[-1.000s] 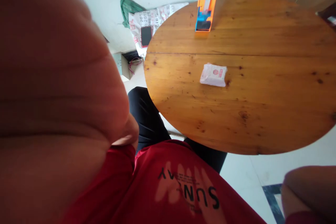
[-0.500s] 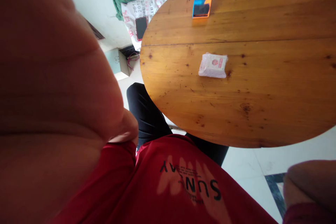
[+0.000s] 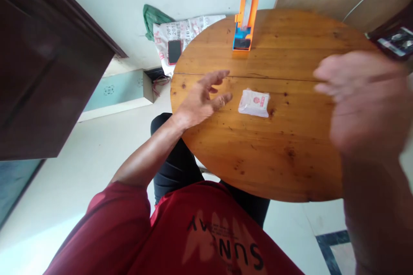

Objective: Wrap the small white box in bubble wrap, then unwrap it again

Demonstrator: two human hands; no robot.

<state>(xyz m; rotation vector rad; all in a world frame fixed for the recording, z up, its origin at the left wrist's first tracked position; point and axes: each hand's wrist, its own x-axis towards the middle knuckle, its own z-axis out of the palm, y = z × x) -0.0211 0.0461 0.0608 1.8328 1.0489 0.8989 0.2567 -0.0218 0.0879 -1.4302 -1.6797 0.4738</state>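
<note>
A small pale pink packet (image 3: 254, 103) lies flat near the middle of a round wooden table (image 3: 290, 154). My left hand (image 3: 201, 99) hovers over the table's left side, a short way left of the packet, fingers spread and holding nothing. My right hand (image 3: 361, 99) is raised close to the camera at the right, blurred by motion, its fingers stretched toward the left with nothing seen in them. An orange and blue device (image 3: 244, 25) stands at the table's far edge.
A dark wooden cabinet (image 3: 41, 64) stands at the left. On the floor behind the table lie a printed white bag (image 3: 183, 34) with a dark phone (image 3: 174, 51) on it and a green cloth (image 3: 153, 17). A dark object (image 3: 395, 41) sits at the far right edge.
My left arm, which filled the left of the view close to the camera, has dropped and reached out over the table. My right hand has risen into view at the right.
</note>
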